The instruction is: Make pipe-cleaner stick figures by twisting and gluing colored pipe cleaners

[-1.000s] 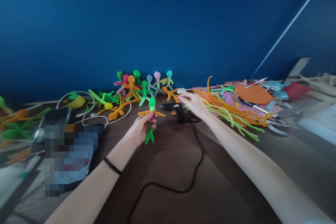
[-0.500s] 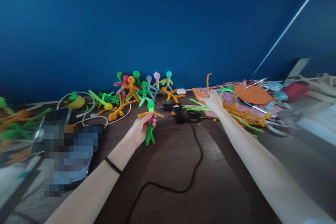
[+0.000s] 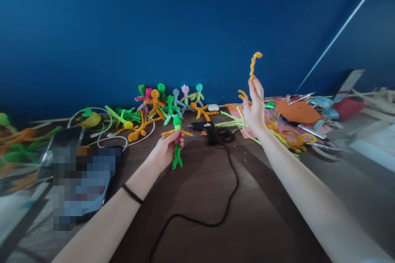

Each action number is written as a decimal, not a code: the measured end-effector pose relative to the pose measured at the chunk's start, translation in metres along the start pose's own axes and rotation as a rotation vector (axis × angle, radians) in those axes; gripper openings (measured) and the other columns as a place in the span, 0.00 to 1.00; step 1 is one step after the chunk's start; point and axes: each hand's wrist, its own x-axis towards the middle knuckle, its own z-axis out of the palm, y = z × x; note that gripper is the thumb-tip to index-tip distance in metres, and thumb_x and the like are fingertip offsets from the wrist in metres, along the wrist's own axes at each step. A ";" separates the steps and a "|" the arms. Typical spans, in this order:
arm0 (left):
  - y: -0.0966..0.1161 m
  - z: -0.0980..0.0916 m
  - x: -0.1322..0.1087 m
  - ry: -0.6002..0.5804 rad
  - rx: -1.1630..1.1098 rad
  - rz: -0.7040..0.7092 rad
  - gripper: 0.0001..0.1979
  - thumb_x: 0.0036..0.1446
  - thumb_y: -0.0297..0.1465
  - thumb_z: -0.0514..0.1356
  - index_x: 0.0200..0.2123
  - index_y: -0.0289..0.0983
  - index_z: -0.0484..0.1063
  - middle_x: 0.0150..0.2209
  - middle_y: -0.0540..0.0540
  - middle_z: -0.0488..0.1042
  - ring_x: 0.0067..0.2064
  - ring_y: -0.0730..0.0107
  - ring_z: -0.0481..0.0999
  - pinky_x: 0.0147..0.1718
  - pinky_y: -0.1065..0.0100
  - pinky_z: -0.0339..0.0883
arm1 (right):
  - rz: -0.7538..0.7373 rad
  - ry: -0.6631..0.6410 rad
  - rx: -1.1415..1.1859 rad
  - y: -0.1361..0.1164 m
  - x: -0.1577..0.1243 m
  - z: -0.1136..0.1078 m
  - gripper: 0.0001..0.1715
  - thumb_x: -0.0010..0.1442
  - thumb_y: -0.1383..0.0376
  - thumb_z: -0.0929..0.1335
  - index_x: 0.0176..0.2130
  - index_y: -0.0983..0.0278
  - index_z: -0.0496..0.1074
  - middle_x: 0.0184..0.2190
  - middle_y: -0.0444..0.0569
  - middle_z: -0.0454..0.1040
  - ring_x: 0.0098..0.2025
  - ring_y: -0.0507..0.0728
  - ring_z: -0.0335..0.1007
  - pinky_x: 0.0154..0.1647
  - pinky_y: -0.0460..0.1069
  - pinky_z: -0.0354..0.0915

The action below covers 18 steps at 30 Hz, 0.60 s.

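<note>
My left hand (image 3: pixel 164 151) is closed around a pipe-cleaner figure (image 3: pixel 177 144) with a green head, orange arms and green legs, held upright over the dark table (image 3: pixel 200 197). My right hand (image 3: pixel 254 107) is raised above the table and pinches an orange pipe cleaner (image 3: pixel 254 64) whose curly end sticks up over my fingertips. A pile of loose orange and green pipe cleaners (image 3: pixel 284 133) lies just behind and right of that hand. A black glue gun (image 3: pixel 206 128) rests between my hands, its cord trailing toward me.
Several finished pipe-cleaner figures (image 3: pixel 169 100) lean against the blue wall. A phone (image 3: pixel 66 141), white cables (image 3: pixel 105 135) and a blurred screen lie at the left. Scissors (image 3: pixel 224 134), orange paper (image 3: pixel 298 110) and craft scraps sit at the right.
My right hand moved from the glue gun to the pipe-cleaner pile, took an orange pipe cleaner and lifted it up. My left hand and its figure stayed nearly still.
</note>
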 end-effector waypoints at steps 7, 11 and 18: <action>0.005 0.000 -0.001 0.009 -0.023 0.032 0.06 0.51 0.22 0.56 0.25 0.30 0.70 0.23 0.47 0.70 0.22 0.80 0.68 0.21 0.77 0.66 | -0.090 -0.128 0.306 -0.028 0.004 -0.002 0.14 0.58 0.67 0.60 0.39 0.63 0.72 0.42 0.52 0.71 0.47 0.57 0.67 0.49 0.54 0.64; 0.006 -0.002 0.001 0.004 -0.019 0.083 0.02 0.48 0.21 0.58 0.25 0.30 0.71 0.23 0.47 0.71 0.23 0.78 0.69 0.23 0.76 0.67 | -0.043 -0.128 0.470 -0.050 0.005 -0.006 0.10 0.57 0.68 0.60 0.33 0.64 0.70 0.37 0.50 0.70 0.38 0.53 0.69 0.39 0.51 0.69; 0.011 -0.003 0.001 -0.059 0.019 0.157 0.04 0.47 0.22 0.59 0.29 0.30 0.73 0.28 0.45 0.74 0.31 0.73 0.74 0.31 0.74 0.68 | 0.032 -0.140 0.648 -0.085 0.005 -0.019 0.06 0.57 0.71 0.59 0.35 0.64 0.65 0.35 0.47 0.67 0.30 0.48 0.66 0.30 0.45 0.65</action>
